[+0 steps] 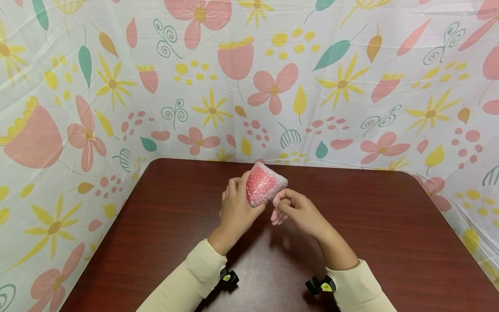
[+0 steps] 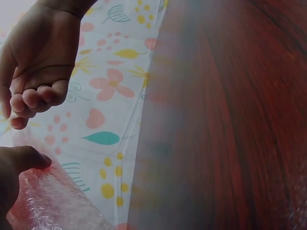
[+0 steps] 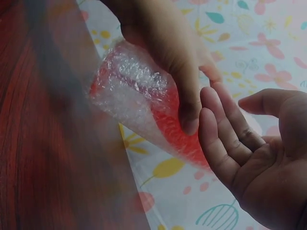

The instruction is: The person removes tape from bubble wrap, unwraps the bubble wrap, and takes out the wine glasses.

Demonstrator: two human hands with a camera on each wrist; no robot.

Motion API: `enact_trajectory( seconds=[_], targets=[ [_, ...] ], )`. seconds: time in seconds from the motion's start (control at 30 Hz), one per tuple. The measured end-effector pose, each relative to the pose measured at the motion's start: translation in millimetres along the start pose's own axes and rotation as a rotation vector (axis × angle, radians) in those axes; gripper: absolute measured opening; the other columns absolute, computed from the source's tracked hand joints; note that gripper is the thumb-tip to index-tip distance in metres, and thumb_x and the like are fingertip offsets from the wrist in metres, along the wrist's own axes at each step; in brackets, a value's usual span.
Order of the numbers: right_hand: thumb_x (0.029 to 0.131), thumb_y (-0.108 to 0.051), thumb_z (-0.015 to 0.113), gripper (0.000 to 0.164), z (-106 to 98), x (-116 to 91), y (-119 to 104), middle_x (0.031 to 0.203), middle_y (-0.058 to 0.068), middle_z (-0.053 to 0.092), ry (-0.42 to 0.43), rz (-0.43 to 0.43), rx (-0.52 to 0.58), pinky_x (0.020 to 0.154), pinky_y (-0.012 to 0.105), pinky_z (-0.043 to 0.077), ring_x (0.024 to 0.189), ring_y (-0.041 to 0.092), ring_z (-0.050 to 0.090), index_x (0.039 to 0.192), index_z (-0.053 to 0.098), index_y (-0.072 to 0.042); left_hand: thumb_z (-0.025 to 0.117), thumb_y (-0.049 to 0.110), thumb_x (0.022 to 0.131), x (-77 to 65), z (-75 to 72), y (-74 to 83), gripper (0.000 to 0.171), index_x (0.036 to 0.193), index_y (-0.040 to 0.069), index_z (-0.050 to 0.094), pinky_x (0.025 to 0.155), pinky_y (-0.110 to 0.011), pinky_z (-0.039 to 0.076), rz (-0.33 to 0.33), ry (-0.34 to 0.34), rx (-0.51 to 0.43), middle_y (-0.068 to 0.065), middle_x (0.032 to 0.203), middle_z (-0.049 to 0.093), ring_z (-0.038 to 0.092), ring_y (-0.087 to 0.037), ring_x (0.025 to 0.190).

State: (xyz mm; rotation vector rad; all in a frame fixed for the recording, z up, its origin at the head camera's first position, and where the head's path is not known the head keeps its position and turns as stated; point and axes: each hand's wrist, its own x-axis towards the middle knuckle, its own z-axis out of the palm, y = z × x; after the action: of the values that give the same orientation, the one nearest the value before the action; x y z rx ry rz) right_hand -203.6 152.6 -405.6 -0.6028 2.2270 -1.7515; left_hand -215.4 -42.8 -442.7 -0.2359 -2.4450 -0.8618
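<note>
My left hand (image 1: 237, 208) grips a red, tapered object in clear bubble wrap (image 1: 263, 185), raised over the table's far half. What the red thing is under the wrap, I cannot tell. In the right wrist view the left thumb lies along the bubble wrap (image 3: 132, 79), which covers the red surface. My right hand (image 1: 300, 210) is at the package's lower right edge. Its fingers are loosely bent in the left wrist view. From the right wrist, its fingertips (image 3: 207, 117) appear right beside the left thumb and the wrap, with the right thumb held apart.
A dark reddish-brown wooden table (image 1: 175, 195) with rounded far corners lies beneath both hands. Behind and beside it hangs a white cloth (image 1: 273, 130) printed with flowers and leaves. Black straps with small cameras (image 1: 229, 277) sit at both cuffs of the cream sleeves.
</note>
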Motion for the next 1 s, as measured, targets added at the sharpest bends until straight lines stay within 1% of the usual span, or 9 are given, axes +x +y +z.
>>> enact_trajectory(
  seconds=[0.13,0.27,0.4,0.5,0.57,0.63,0.7,0.87,1.0],
  targets=[
    [0.103,-0.008,0.049,0.014,0,-1,-2,0.076,0.018,0.069,0.017,-0.017,0.001,0.069,0.051,0.06,0.068,0.025,0.073,0.105,0.053,0.005,0.092,0.037,0.068,-0.7,1.5,0.3,0.096,0.149,0.02,0.042,0.088,-0.045,0.048,0.002,-0.012,0.005,-0.011,0.118,0.052,0.06,-0.03,0.1],
    [0.104,-0.01,0.05,0.016,1,-3,-4,0.076,0.018,0.069,0.023,-0.038,-0.001,0.069,0.048,0.061,0.068,0.025,0.072,0.105,0.054,0.006,0.092,0.037,0.068,-0.9,2.8,0.0,0.096,0.149,0.02,0.041,0.087,-0.045,0.048,0.001,-0.025,0.008,-0.011,0.119,0.052,0.059,-0.031,0.1],
    [0.105,-0.012,0.052,0.017,1,-3,-4,0.074,0.016,0.068,0.032,-0.056,-0.01,0.068,0.042,0.061,0.067,0.024,0.071,0.105,0.054,0.005,0.091,0.036,0.067,-1.3,3.2,-0.5,0.096,0.148,0.02,0.042,0.084,-0.045,0.048,0.026,-0.009,0.016,-0.011,0.117,0.052,0.058,-0.029,0.1],
    [0.104,-0.011,0.052,0.017,1,-4,-5,0.072,0.016,0.067,0.037,-0.074,-0.006,0.066,0.041,0.06,0.065,0.023,0.07,0.103,0.054,0.006,0.092,0.035,0.066,-0.9,4.6,-3.2,0.095,0.147,0.017,0.043,0.082,-0.045,0.048,0.049,0.014,0.039,-0.012,0.116,0.053,0.058,-0.029,0.101],
    [0.104,-0.01,0.051,0.018,0,-5,-6,0.072,0.017,0.067,0.035,-0.084,-0.002,0.065,0.041,0.06,0.065,0.023,0.07,0.103,0.053,0.008,0.092,0.035,0.066,0.0,5.2,-5.9,0.095,0.146,0.016,0.044,0.082,-0.045,0.048,0.046,0.026,0.05,-0.013,0.116,0.054,0.059,-0.029,0.101],
    [0.104,-0.009,0.051,0.017,-1,-6,-8,0.073,0.017,0.067,0.038,-0.086,0.0,0.065,0.041,0.06,0.065,0.024,0.071,0.103,0.054,0.007,0.092,0.036,0.067,1.1,5.2,-8.2,0.094,0.146,0.016,0.044,0.082,-0.045,0.048,0.035,0.034,0.052,-0.013,0.115,0.054,0.06,-0.029,0.1],
    [0.104,-0.01,0.051,0.017,-2,-6,-8,0.074,0.018,0.068,0.039,-0.082,0.002,0.066,0.041,0.06,0.067,0.025,0.071,0.103,0.054,0.006,0.091,0.037,0.067,1.7,4.9,-9.6,0.093,0.146,0.017,0.045,0.082,-0.045,0.048,0.017,0.034,0.031,-0.012,0.115,0.054,0.061,-0.029,0.1],
    [0.105,-0.01,0.049,0.017,-3,-6,-8,0.079,0.02,0.07,0.041,-0.079,0.032,0.071,0.041,0.061,0.072,0.03,0.073,0.106,0.053,0.007,0.09,0.04,0.07,2.3,1.9,-9.5,0.093,0.147,0.02,0.043,0.083,-0.046,0.048,-0.033,-0.014,-0.046,-0.013,0.117,0.054,0.06,-0.029,0.103],
    [0.106,-0.01,0.047,0.017,-4,-6,-8,0.084,0.022,0.071,0.05,-0.09,0.049,0.073,0.042,0.061,0.076,0.034,0.073,0.108,0.053,0.006,0.09,0.039,0.071,3.9,-1.3,-8.0,0.094,0.148,0.02,0.041,0.086,-0.049,0.05,-0.096,-0.066,-0.138,-0.015,0.122,0.052,0.06,-0.032,0.103]
  ],
)
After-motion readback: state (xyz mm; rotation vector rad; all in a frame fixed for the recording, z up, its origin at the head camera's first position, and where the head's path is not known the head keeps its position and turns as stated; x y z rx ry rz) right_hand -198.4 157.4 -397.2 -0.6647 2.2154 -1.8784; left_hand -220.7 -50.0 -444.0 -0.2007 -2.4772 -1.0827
